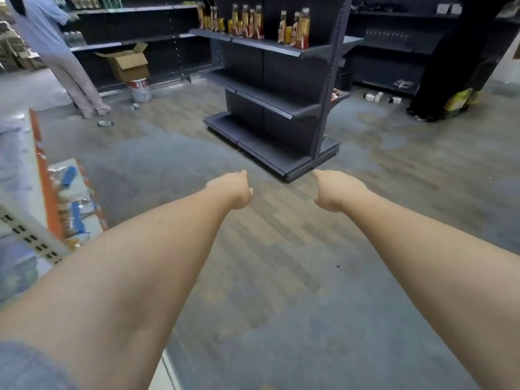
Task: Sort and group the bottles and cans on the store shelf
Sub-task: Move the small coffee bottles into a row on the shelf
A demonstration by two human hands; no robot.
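Left hand (235, 190) and right hand (334, 192): each grip clenched, empty, outstretched over floor (281, 263); bottles (247, 21) on shelf (267, 46) well beyond.

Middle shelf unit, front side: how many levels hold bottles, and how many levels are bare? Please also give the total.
Levels holding bottles: 1, the top level
Bare levels: 2, the middle level and the base level
Total: 3

One head cam, wide-angle, looks fwd and down: both forearms near, floor (281, 249) mid, dark shelf unit (270, 88) far center.
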